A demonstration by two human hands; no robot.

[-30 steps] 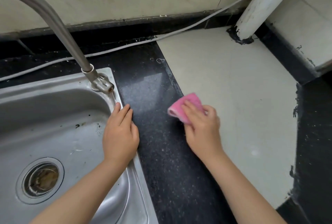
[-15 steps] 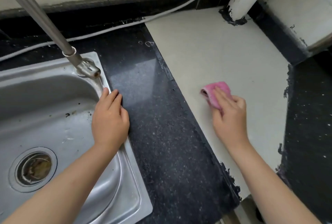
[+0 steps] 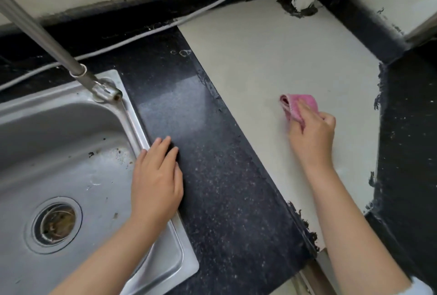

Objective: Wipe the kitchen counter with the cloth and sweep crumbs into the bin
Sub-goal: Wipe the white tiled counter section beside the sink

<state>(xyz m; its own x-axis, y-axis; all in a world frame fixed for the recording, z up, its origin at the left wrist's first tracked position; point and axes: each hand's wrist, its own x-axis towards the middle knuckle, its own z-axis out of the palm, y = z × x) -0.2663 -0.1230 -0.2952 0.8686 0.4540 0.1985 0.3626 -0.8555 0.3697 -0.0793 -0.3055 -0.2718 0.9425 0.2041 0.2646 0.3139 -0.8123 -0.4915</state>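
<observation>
The right hand point(image 3: 313, 132) curls its fingers over a folded pink cloth point(image 3: 296, 105) and presses it on the pale panel of the desk point(image 3: 260, 63); the cloth sticks out beyond the fingertips, away from the wrist. The left hand point(image 3: 156, 176) lies flat with fingers straight and close together, palm on the rim of the steel sink point(image 3: 71, 153), fingertips reaching onto the dark speckled strip that runs between the two hands. Past the left fingertips stands the tap point(image 3: 71, 63); beside that wrist sits the drain point(image 3: 54, 223).
</observation>
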